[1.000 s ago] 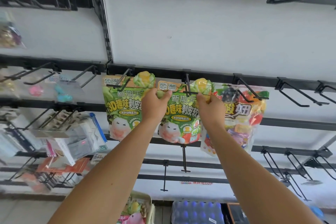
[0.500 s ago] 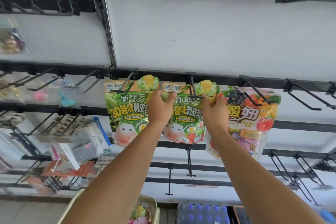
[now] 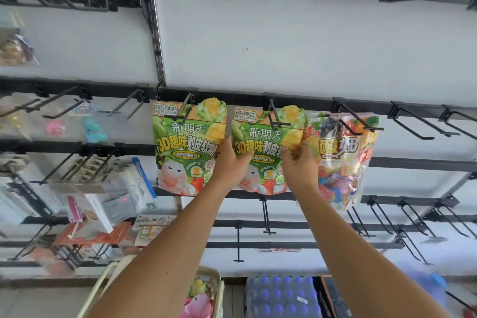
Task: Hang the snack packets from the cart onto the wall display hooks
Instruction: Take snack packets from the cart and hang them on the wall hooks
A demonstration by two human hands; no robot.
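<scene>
green snack packets (image 3: 263, 147) hanging on hooks (image 3: 277, 117)

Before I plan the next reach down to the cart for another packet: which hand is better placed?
Probably left: the left hand hangs almost above the cart, while the right hand sits further right.

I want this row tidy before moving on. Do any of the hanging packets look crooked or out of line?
Slightly. The two green packets hang straight and level on their hooks, but the colourful packet to their right tilts and hangs lower, its left edge tucked behind the middle one. Both hands are on the middle packet.
</scene>
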